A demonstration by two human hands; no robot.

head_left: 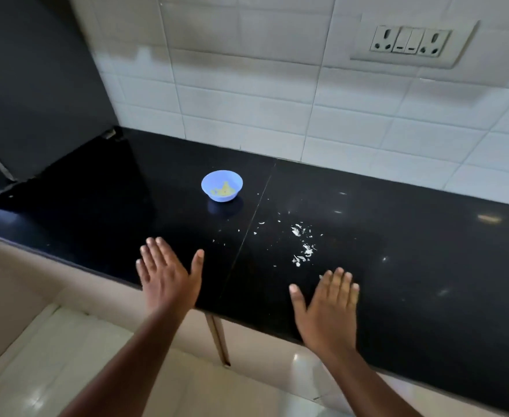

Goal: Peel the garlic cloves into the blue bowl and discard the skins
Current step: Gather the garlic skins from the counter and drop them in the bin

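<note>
Skins [302, 246] are seen scattered on the desk [427, 281] just past the straight, spread fingers [340, 279] of the right hand [328, 308], nearer than the left hand [166, 275].

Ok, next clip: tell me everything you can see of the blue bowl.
The blue bowl is small, round and light blue, and looks like plastic. It stands upright on the black countertop, just left of the seam between the slabs, with its reflection showing beneath it. Inside lie a few pale yellowish pieces, too small to identify for certain. Nothing touches it but the counter: the left hand and right hand are both nearer the front edge, and the scattered white garlic skins lie apart to its right.
</note>
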